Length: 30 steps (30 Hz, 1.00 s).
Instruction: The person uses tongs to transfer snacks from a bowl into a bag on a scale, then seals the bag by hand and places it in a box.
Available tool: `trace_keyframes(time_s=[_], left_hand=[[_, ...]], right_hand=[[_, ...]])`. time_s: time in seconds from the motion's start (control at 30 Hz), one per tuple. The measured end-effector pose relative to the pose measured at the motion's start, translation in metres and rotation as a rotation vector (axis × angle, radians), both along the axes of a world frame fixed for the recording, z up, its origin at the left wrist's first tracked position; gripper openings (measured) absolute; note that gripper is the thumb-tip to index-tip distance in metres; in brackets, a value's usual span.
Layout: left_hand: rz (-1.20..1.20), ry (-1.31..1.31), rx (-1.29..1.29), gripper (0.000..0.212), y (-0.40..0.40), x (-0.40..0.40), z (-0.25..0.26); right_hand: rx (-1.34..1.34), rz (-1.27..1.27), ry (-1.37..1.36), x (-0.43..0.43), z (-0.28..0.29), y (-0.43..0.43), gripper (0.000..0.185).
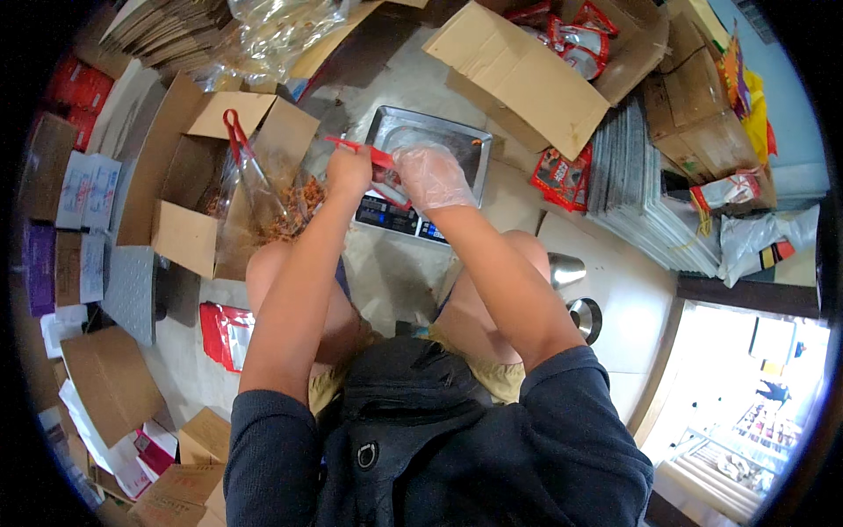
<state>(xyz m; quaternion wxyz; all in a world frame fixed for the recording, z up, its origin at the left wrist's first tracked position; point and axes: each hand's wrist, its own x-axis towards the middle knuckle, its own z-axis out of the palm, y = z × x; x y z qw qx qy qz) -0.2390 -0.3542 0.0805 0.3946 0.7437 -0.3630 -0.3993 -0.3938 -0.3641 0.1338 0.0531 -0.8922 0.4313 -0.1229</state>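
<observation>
Bare, my left hand (pixel 349 171) grips one side of a red plastic pouch (pixel 380 157) with a clear window. My right hand (pixel 435 176), in a clear disposable glove, closes on the pouch's other side; its fingertips are partly hidden. Both hands are above the near part of a digital scale with a metal tray (pixel 477 161). A small reddish-brown food piece (pixel 476 142) lies on that tray. To the left, an open cardboard box (pixel 184 227) has a clear liner bag and reddish-brown food pieces (pixel 304 201). Red-handled metal tongs (pixel 247 155) lean inside it.
A cardboard box (pixel 520 72) with several red pouches (pixel 583 46) stands at the back right. More red pouches lie on the floor, right (pixel 560 178) and left (pixel 224 334). Flat grey sheets (pixel 635 178) are stacked at right. Metal cups (pixel 568 270) stand by my right knee.
</observation>
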Motion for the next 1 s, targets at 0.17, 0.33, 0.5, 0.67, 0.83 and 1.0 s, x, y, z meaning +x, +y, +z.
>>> trace_keyframes(time_s=[0.17, 0.33, 0.5, 0.67, 0.83, 1.0], left_hand=[[-0.370, -0.602, -0.216, 0.029, 0.008, -0.024, -0.010], [-0.363, -0.688, -0.121, 0.026, 0.011, -0.025, 0.001], [-0.410, -0.569, -0.144, 0.028, 0.008, -0.024, -0.012], [-0.405, -0.560, -0.146, 0.028, 0.005, -0.028, -0.012], [-0.363, -0.484, -0.221, 0.027, 0.013, -0.037, 0.000], [-0.146, -0.122, -0.094, 0.028, -0.003, -0.019, 0.001]], right_hand=[[0.135, -0.001, -0.075, -0.007, -0.010, -0.006, 0.011], [0.208, -0.045, -0.140, -0.003, -0.018, -0.002, 0.015], [0.206, -0.150, -0.173, 0.003, -0.030, 0.004, 0.014], [0.077, -0.193, -0.059, 0.005, -0.029, 0.010, 0.013], [0.096, -0.177, -0.057, 0.003, -0.023, -0.003, 0.014], [0.000, -0.165, -0.161, -0.001, -0.008, -0.005, 0.015]])
